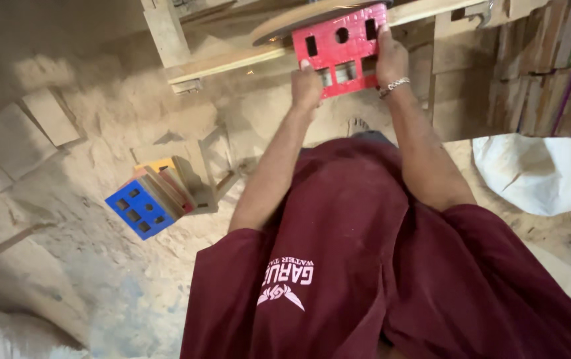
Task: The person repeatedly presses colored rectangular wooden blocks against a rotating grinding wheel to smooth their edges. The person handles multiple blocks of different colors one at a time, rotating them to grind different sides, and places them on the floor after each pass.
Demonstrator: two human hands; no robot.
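Below and left of the left hand (pixel 306 86), a blue block with dark square holes (pixel 138 207) lies on the sandy floor (pixel 99 279). Both arms reach forward: the left hand grips the near edge of a red panel with cut-outs (pixel 342 46), while the right hand (pixel 390 61) clasps its right side against a wooden beam (pixel 225 63).

One red panel (pixel 340 50), one blue panel (pixel 138 209), two hands (pixel 306 86).

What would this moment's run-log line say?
left hand: grips red cutout board | right hand: grips same board | board edge at disc | blue board on floor
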